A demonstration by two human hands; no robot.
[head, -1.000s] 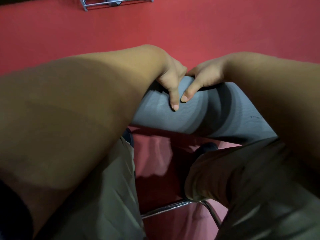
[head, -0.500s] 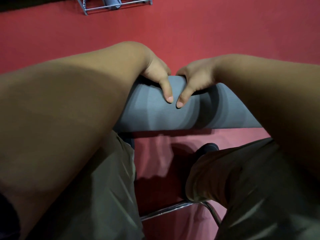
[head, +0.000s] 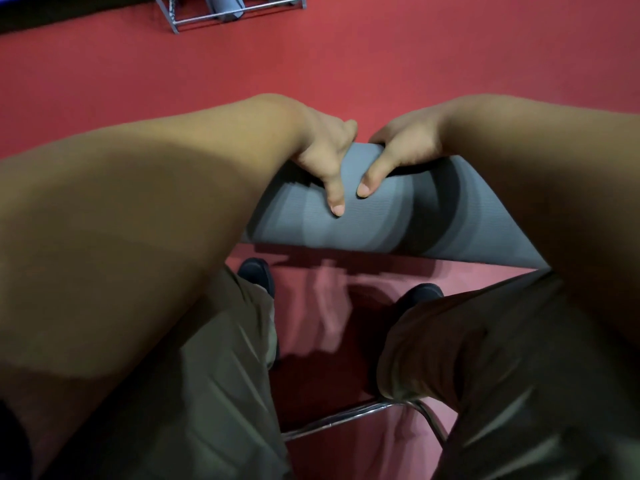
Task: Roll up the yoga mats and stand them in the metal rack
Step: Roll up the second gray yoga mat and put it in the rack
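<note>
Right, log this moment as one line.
rolling | left grip holds grey ribbed yoga mat roll | right grip holds it | silver metal rack far off

I am looking down into what appears to be an exercise or yoga room. A red floor [head: 381, 64] of one even colour fills the view. At its far edge stands a metal rack [head: 221, 24] of thin silver bars, with a rolled grey mat [head: 225, 5] upright in it. Nearer me is a ribbed grey yoga mat [head: 381, 226], rolled. A chrome tube frame [head: 346, 418] crosses the floor below it.
</note>
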